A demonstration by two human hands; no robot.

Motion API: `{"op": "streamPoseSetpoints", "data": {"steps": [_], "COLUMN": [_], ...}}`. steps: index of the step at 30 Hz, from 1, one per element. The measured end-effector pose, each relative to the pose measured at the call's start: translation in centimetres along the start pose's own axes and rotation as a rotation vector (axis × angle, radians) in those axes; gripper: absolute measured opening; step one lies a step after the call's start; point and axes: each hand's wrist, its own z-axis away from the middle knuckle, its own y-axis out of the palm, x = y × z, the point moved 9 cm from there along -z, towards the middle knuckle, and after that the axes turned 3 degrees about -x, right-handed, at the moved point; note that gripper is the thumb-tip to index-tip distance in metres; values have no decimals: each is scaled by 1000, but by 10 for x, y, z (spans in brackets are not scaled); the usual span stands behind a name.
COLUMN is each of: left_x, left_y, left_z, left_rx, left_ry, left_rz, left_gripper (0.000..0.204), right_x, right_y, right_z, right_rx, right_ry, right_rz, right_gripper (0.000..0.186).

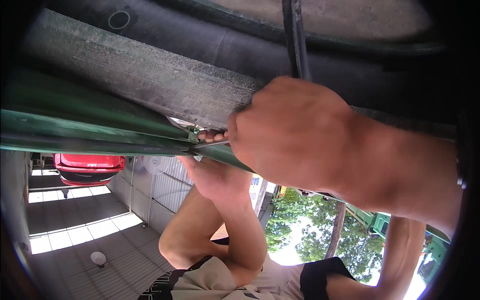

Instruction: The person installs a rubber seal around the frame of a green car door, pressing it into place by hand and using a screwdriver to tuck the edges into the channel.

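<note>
My right hand (300, 135) reaches in from the right edge, large and close, closed in a fist. A slim metal rod (210, 144) sticks out of its left side, pointing at a green painted metal rail (95, 137); the rest of it is hidden in the fist. My left hand (212, 175) comes up from below and grips the rail near the rod's tip. Its fingertips show above the rail and its palm below. A broad, worn dark band (150, 67) with a dusty grey edge curves above both hands.
A black strap-like bar (296, 40) stands above my right hand. Beyond the rail, upside down, are a red car (90, 169), a shed roof with a lamp (98, 258), and trees (315, 230). A beige and black shirt (210, 275) shows at the lower edge.
</note>
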Motion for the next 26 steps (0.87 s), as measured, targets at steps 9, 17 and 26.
{"op": "streamPoseSetpoints", "data": {"steps": [9, 17, 26], "left_x": [-8, 0, 39], "left_y": [-12, 19, -46], "left_z": [-11, -1, 47], "left_rx": [147, 234, -67], "left_ry": [165, -3, 123], "left_rz": [-143, 8, -78], "left_gripper": [52, 75, 81], "right_x": [18, 10, -103], "right_y": [-13, -42, -134], "right_z": [2, 19, 102], "right_rx": [59, 93, -440], "right_ry": [-11, 147, 853], "right_rz": [27, 377, 345], "right_gripper": [14, 14, 30]}}
